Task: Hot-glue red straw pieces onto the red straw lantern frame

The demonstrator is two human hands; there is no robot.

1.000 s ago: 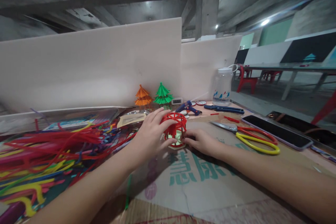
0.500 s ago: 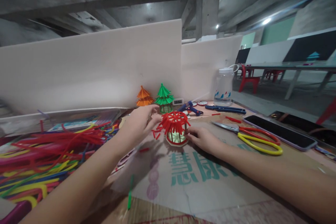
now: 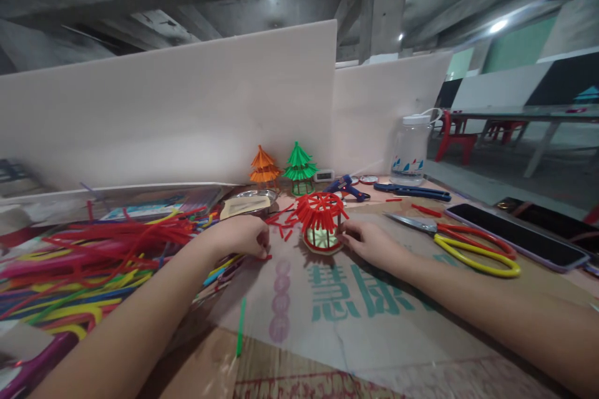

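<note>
A small red-roofed pavilion model [image 3: 322,218] stands upright on the table, with fringed red strips round its roof, dark posts and a pale base. My right hand [image 3: 374,246] is at its right side, thumb and fingers pinched on a post. To the left, low over the plastic-covered sheet, my left hand [image 3: 246,238] has its fingers closed on a short red strip [image 3: 268,257], whose end shows beyond the fingertips. Loose red strip pieces [image 3: 281,226] lie between this hand and the model.
Colourful strips [image 3: 107,262] are heaped at left. Behind stand orange [image 3: 265,168] and green [image 3: 300,169] pavilion models, a metal dish [image 3: 255,198] and a blue glue gun [image 3: 349,187]. Scissors [image 3: 472,246], a phone [image 3: 515,234], pliers [image 3: 412,192] and a bottle [image 3: 412,149] lie or stand right.
My left hand has moved from the model's roof down and left, to a short red strip on the sheet. My right hand stays at the model. The view has shifted slightly.
</note>
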